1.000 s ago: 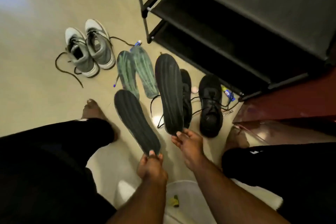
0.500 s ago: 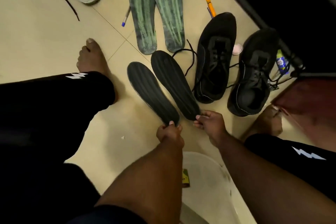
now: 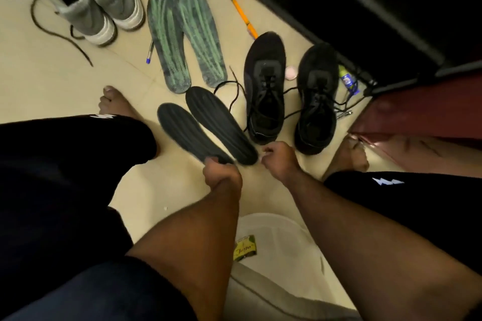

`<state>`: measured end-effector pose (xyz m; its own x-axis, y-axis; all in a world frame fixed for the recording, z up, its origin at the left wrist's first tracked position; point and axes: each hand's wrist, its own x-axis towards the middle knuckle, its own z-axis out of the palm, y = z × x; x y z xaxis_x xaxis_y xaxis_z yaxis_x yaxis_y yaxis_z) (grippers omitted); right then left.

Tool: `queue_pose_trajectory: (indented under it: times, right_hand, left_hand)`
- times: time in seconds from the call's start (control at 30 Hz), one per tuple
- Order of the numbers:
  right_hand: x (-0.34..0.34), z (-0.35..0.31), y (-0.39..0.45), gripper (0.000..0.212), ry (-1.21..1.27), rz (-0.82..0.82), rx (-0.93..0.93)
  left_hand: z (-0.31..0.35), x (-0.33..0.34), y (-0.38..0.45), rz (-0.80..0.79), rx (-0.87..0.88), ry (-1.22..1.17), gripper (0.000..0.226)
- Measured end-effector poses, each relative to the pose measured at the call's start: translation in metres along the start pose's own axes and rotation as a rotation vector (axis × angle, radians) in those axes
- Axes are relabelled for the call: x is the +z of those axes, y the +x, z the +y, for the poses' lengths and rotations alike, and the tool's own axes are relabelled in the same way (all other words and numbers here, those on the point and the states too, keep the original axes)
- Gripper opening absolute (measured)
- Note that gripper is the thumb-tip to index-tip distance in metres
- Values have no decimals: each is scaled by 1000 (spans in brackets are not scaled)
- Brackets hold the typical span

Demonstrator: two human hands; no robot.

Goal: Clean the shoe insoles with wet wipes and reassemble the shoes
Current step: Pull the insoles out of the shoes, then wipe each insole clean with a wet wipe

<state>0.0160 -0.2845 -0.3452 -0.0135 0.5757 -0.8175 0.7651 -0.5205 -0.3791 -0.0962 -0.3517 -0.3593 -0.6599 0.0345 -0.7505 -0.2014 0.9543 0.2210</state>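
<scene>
Looks like the laying-out stage, insoles out of the shoes and lined up on the floor (image 3: 65, 81), no wet wipes anywhere in sight yet. Left hand (image 3: 220, 174) curled round the heel end of the left black insole (image 3: 187, 133), pinching it at floor level. Right hand (image 3: 280, 161) just beside the heel of the right black insole (image 3: 221, 125), fingers curled in, something pale at the fingertips, but can't tell if still gripping the insole or already let go, too blurry. Next move, going by the task: grab a wipe, then pick up one insole flat enough to scrub top to heel. Count: two black insoles side by side, nearly touching at the heels; two green-streaked insoles (image 3: 182, 36) just beyond them; two black shoes (image 3: 289, 91) to the right with laces loose; two grey sneakers (image 3: 91, 0) at top left. Also one orange pencil (image 3: 243, 15), one blue-capped pen (image 3: 150, 52), one small pink round thing (image 3: 290, 73) between the black shoes, one white tub (image 3: 281, 227) near the knees. All four insoles lying outside their shoes.
</scene>
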Motion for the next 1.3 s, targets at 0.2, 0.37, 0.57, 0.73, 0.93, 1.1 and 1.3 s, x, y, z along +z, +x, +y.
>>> queue_pose_trajectory:
  times: [0.2, 0.37, 0.57, 0.73, 0.93, 1.1, 1.3]
  right_hand:
    - [-97, -43, -65, 28, -176, 246, -219]
    - [-198, -57, -149, 17, -107, 472, -333]
    - [-307, -27, -236, 21, 111, 714, -535]
    - [-380, 38, -273, 26, 273, 929, -515]
    - [-459, 135, -259, 28, 284, 1027, -274]
    - [-527, 199, -245, 24, 319, 1150, -125]
    - [-602, 247, -224, 38, 193, 1150, -14]
  left_hand:
    - [97, -3, -91, -127, 616, 240, 28]
    - [148, -11, -192, -171, 1142, 330, 25]
    - [195, -6, -331, -215, 1801, 378, 19]
    - [210, 28, -437, -334, 2070, 517, 32]
    - [200, 112, -518, -426, 1909, 1122, 40]
    - [184, 166, -575, -435, 1861, 1277, 45]
    - [164, 220, -597, -385, 1780, 1613, 108]
